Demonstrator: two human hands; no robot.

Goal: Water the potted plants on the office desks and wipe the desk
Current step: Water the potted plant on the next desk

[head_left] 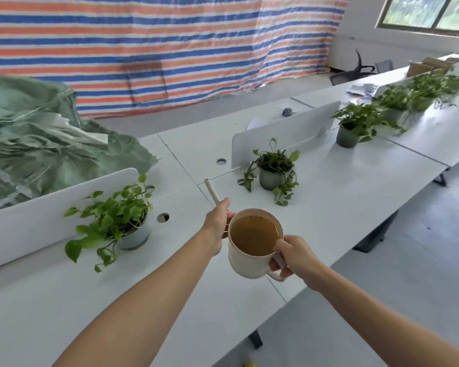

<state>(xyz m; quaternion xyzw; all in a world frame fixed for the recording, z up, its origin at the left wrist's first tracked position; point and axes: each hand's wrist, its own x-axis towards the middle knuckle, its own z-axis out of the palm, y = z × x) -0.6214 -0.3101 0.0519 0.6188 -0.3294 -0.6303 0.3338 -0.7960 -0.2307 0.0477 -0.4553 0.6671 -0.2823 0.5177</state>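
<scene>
Nearest, the right hand (294, 256) curls its fingers round the handle (275, 274) of the cream watering can (245, 263), and the left hand (217, 222) pinches the base of its long thin spout (212, 191). Both hands are thus closed on the can, which hangs upright above the white desk (96, 308), nearly full of brownish water. With the level so near the rim, the tilt should, I judge, be slow and led by the right hand. The left hand can steer the spout tip so that water lands on soil, not on leaves or desktop. The spout points between two pots: a leafy plant (109, 221) in a pale pot to the left, just in front of a white divider panel (37, 207), and a sparser trailing plant (274, 169) in a grey pot further on. Either looks reachable, and the tip ought to come low over the pot's rim before pouring. Beyond, a third plant (354, 125) and a row of more greenery (419, 95) stand along the desk. I can make out no wiping cloth for certain. Crumpled green sheeting (37, 133) lies far left, and a striped tarpaulin (170, 49) hangs behind.
</scene>
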